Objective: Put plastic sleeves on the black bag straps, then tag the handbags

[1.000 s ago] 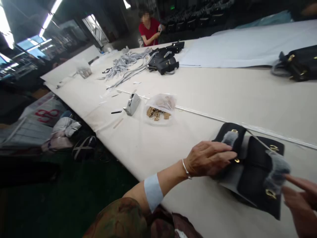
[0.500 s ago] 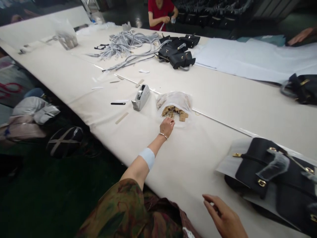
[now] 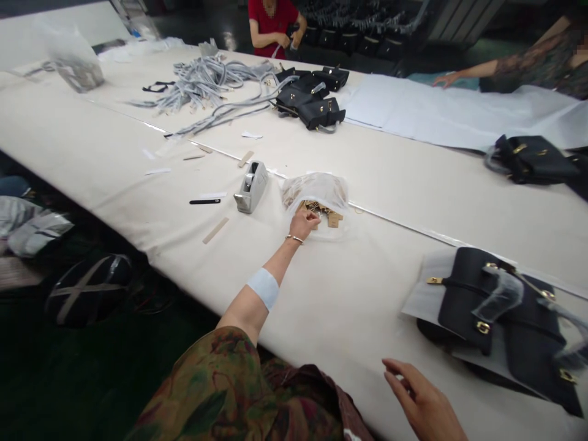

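My left hand (image 3: 303, 223) reaches into the mouth of a clear plastic bag (image 3: 316, 184). Its fingers are pinched together among brown cardboard hang tags (image 3: 334, 219) with thin strings; what lies between the fingertips is too small to make out. Low on the right, my right hand (image 3: 423, 397) hovers over the table edge, thumb and fingers apart, holding nothing. Beyond it lie black handbags (image 3: 475, 300) with gold hardware and plastic-wrapped parts, on white sheeting. Left of the bag of tags stands a grey tape dispenser (image 3: 251, 188).
Grey wrapped straps (image 3: 206, 82) and several small black bags (image 3: 316, 101) lie across the white table (image 3: 395, 165). A black strip (image 3: 204, 201) and paper scraps are left of the dispenser. A person in red (image 3: 275, 30) stands opposite; another person's hand (image 3: 448, 79) rests at the far right.
My left hand has moved slightly deeper among the hang tags. The view has shifted right, and the far-right person's arm shows more. My right hand stays beside the handbags.
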Demonstrator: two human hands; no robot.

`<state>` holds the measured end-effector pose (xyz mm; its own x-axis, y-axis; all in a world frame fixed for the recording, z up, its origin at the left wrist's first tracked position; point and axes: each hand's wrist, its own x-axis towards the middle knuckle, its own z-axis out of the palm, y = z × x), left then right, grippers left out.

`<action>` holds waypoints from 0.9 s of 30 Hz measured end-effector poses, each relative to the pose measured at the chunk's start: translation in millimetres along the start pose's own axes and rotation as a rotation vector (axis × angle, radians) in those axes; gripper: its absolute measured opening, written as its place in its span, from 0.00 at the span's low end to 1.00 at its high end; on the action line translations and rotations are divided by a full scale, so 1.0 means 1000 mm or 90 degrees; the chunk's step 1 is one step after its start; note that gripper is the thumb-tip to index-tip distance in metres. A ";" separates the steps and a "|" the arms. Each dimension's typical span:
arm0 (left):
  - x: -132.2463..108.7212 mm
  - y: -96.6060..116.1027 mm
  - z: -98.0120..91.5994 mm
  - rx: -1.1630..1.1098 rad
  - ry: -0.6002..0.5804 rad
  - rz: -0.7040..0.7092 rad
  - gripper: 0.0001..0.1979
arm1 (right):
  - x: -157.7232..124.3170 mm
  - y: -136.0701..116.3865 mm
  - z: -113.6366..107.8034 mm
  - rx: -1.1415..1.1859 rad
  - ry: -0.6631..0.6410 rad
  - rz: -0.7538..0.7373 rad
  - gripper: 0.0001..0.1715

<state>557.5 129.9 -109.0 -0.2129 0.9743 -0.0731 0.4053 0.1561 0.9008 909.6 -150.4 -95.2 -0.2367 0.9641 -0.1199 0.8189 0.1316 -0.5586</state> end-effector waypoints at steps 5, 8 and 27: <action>-0.030 0.057 -0.038 -0.215 -0.047 0.068 0.10 | 0.028 -0.017 -0.023 0.021 0.030 -0.032 0.22; -0.056 0.097 -0.055 -0.419 -0.154 0.114 0.15 | 0.050 -0.042 -0.050 0.066 0.061 -0.025 0.21; -0.167 0.158 0.030 -0.394 -0.463 0.078 0.11 | 0.080 -0.120 -0.089 0.665 0.167 0.150 0.20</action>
<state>684.0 -3.1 32.9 0.4869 0.8732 -0.0228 -0.1975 0.1355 0.9709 838.9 -68.0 35.5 0.0871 0.9747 -0.2056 -0.0463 -0.2022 -0.9782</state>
